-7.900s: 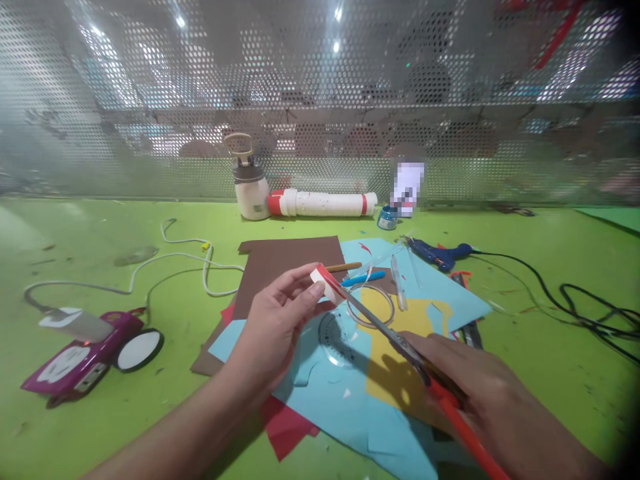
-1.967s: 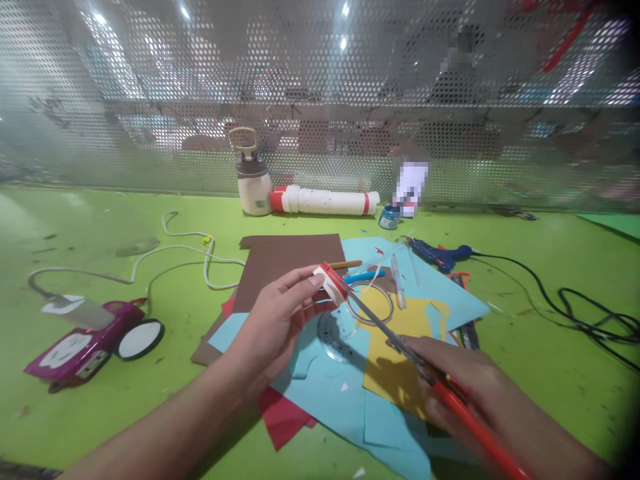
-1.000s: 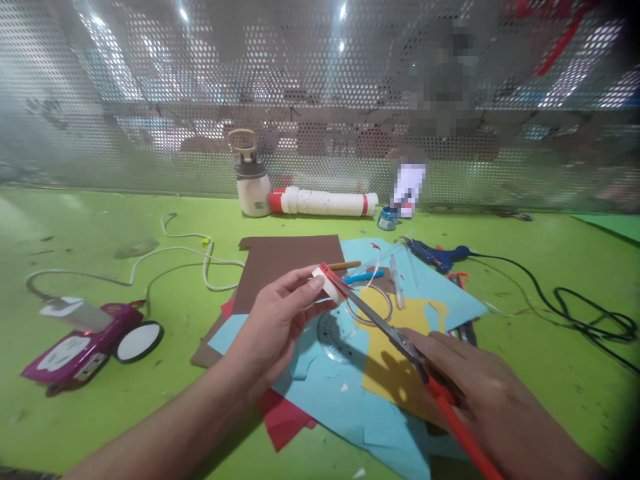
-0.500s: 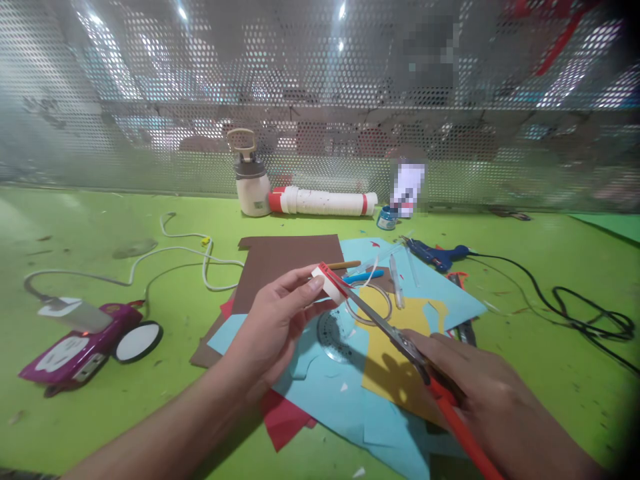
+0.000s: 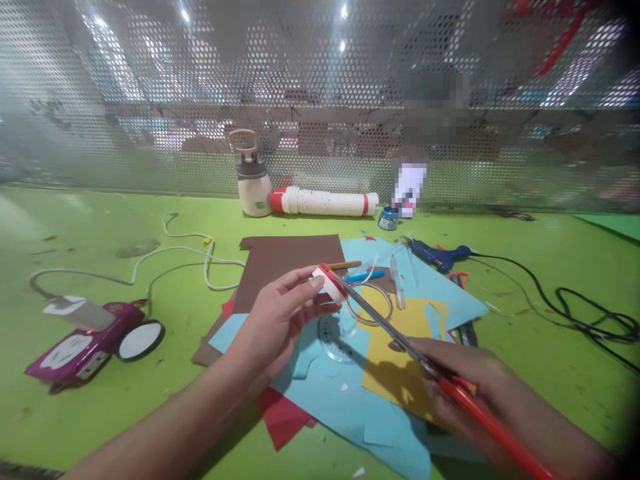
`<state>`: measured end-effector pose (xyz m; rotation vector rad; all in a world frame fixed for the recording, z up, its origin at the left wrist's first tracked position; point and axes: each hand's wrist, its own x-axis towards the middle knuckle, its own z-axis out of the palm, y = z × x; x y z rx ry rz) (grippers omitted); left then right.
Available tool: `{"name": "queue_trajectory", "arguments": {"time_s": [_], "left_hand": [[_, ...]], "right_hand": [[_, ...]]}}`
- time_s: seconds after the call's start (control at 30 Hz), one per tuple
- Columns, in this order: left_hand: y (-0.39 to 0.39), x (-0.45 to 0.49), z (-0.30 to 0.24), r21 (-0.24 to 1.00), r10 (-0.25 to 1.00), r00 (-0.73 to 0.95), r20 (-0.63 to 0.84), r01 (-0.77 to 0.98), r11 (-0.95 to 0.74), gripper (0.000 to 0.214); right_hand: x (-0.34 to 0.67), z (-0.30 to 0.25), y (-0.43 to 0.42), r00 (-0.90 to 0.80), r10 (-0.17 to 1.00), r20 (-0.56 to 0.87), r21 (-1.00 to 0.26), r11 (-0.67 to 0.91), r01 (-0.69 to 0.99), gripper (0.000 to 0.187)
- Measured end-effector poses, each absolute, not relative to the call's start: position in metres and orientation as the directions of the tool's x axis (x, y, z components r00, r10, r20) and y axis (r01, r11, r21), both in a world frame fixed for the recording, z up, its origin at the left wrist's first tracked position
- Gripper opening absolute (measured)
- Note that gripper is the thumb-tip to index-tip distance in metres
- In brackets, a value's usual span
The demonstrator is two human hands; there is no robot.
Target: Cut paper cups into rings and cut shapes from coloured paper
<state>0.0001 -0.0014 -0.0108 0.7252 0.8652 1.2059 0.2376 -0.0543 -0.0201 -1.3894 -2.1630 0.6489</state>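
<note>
Pinched in my left hand is a small white piece with a red band, held up over the paper sheets; its material I cannot make out. My right hand grips red-handled scissors, whose blades point up and left and meet the red edge of the piece. A thin white strip curls up behind the blade tips. Underneath lie a light blue sheet, a yellow sheet and a clear round protractor disc. A ring rests partly behind the blades.
Brown card, a blue pen and a blue glue gun with a black cord lie around the hands. At the back stand a spray bottle, a white tube and a small jar. A purple power strip sits left.
The scissors have turned and their blades have come together along the piece's red edge. The white strip stands farther out from the piece. My left hand has barely moved.
</note>
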Motion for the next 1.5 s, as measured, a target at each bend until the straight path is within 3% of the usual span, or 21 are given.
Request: {"name": "queue_trajectory", "arguments": {"time_s": [0.1,0.23,0.47,0.7,1.0,1.5], "left_hand": [[-0.002,0.0004,-0.0112,0.859,0.978,0.128,-0.163,-0.469,0.205,0.024],[-0.0021,0.001,-0.0114,0.876,0.983,0.134,-0.127,-0.449,0.175,0.024],[-0.0041,0.0013,-0.01,0.889,0.986,0.149,-0.075,-0.437,0.134,0.022],[-0.0043,0.0013,-0.0076,0.874,0.983,0.141,-0.12,-0.454,0.172,0.023],[-0.0061,0.003,-0.0099,0.88,0.989,0.112,-0.096,-0.456,0.137,0.025],[-0.0046,0.0024,-0.0101,0.911,0.994,0.059,-0.09,-0.399,0.106,0.029]], "right_hand": [[0.2386,-0.0155,-0.0543,-0.428,0.902,0.058,-0.568,0.383,0.729,0.029],[0.2389,-0.0139,-0.0549,-0.419,0.906,0.055,-0.551,0.377,0.745,0.023],[0.2396,-0.0203,-0.058,-0.421,0.887,0.188,-0.396,0.461,0.794,0.026],[0.2407,-0.0218,-0.0578,-0.455,0.838,0.301,-0.246,0.53,0.812,0.03],[0.2349,-0.0222,-0.0572,-0.45,0.845,0.289,-0.281,0.525,0.804,0.022],[0.2349,-0.022,-0.0576,-0.456,0.816,0.354,-0.206,0.544,0.813,0.028]]}}
